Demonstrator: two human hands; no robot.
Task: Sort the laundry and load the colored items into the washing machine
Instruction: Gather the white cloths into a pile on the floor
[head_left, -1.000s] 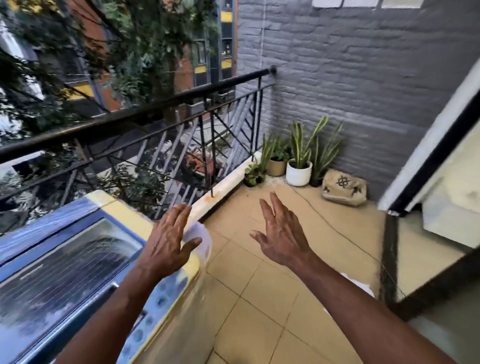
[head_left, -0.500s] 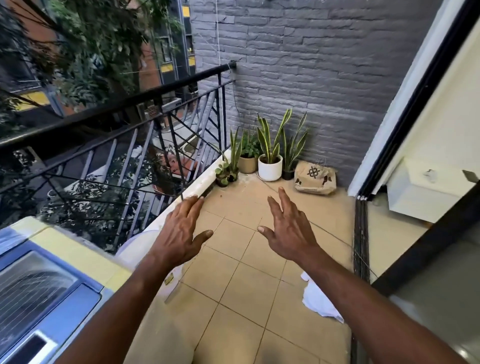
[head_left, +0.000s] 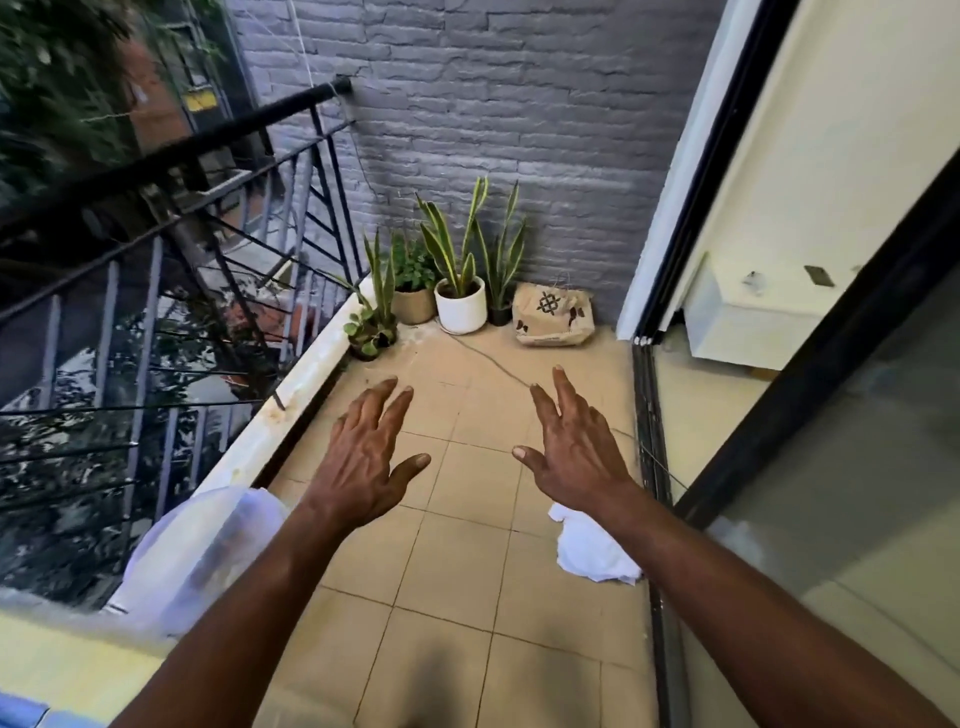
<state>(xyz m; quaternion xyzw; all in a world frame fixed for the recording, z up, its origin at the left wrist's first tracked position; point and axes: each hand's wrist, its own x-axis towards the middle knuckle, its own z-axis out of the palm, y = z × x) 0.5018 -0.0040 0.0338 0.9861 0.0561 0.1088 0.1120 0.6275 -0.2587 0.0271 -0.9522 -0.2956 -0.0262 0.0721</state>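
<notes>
Obs.: your left hand (head_left: 363, 462) and right hand (head_left: 571, 447) are both held out in front of you, palms down, fingers spread and grasping nothing. They hover above the tiled floor (head_left: 457, 571), touching no object.

Washing machine (head_left: 57, 670): only a yellow strip of its top shows, at the lower left corner of the view, against the railing (head_left: 171, 208) side of the balcony. A translucent white bag (head_left: 202, 551) sits just beyond it, along the white curb (head_left: 306, 395) under the railing. Contents cannot be made out.

Laundry: one crumpled white cloth (head_left: 592, 551) lies on the floor near the sliding door track (head_left: 649, 426), partly under your right forearm. No colored items are visible here.

Far corner of the floor: potted plants (head_left: 457, 280) and a printed sack (head_left: 553, 314) stand against the grey brick wall (head_left: 493, 130), well apart from your hands.

Judgement: the empty, spread hands suggest you are between items, not mid-grasp. The white cloth lying apart from the machine reads as a sorted-out piece, set aside so it does not go in with the colors. The colored load is out of view, so progress cannot be rated.
</notes>
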